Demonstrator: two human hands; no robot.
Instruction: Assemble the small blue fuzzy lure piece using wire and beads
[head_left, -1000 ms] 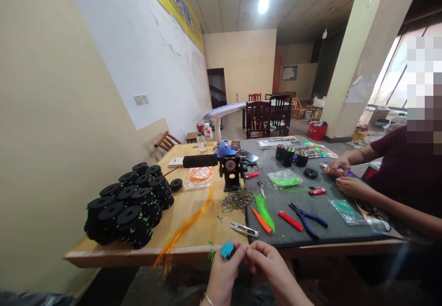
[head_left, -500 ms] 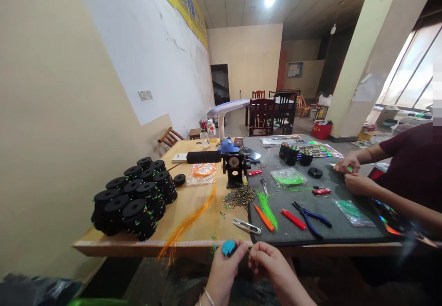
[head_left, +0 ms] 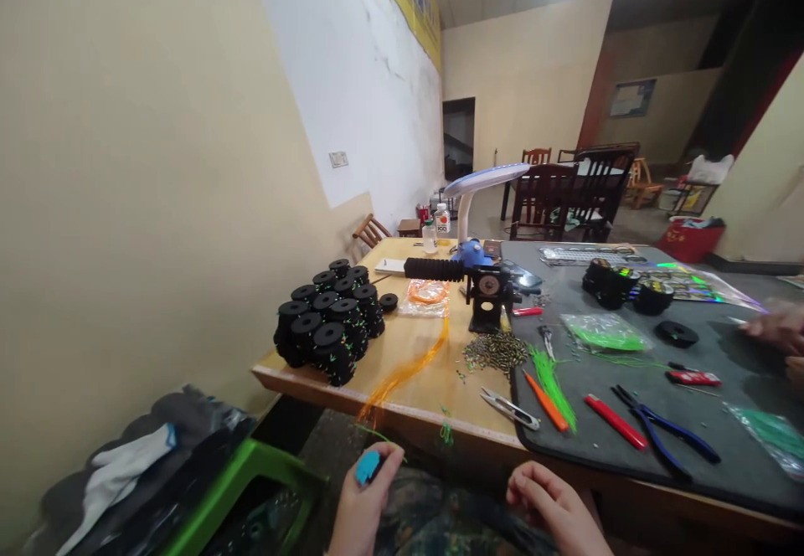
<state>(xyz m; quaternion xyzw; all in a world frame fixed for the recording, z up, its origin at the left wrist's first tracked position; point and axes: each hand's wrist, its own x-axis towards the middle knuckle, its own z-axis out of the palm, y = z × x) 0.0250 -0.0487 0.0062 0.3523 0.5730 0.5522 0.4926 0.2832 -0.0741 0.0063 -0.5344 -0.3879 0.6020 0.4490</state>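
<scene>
Left hand (head_left: 364,501) closed round one blue spool (head_left: 368,466); right hand (head_left: 553,510) curled, holds nothing visible; on table (head_left: 408,388): one snips (head_left: 510,408), one blue pliers (head_left: 666,430).

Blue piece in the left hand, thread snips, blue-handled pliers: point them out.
blue piece (head_left: 368,466), head view, middle of its blue face, in the left hand (head_left: 361,506).
thread snips (head_left: 510,408), head view, mid-body.
blue-handled pliers (head_left: 669,431), head view, on a handle.

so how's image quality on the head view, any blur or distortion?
Head view: wide-angle warp bends the wall and wooden table edge; the co-worker's hand at the right edge is smeared; the pile of black foam spools is sharp; lighting is even, without harsh glare.
</scene>
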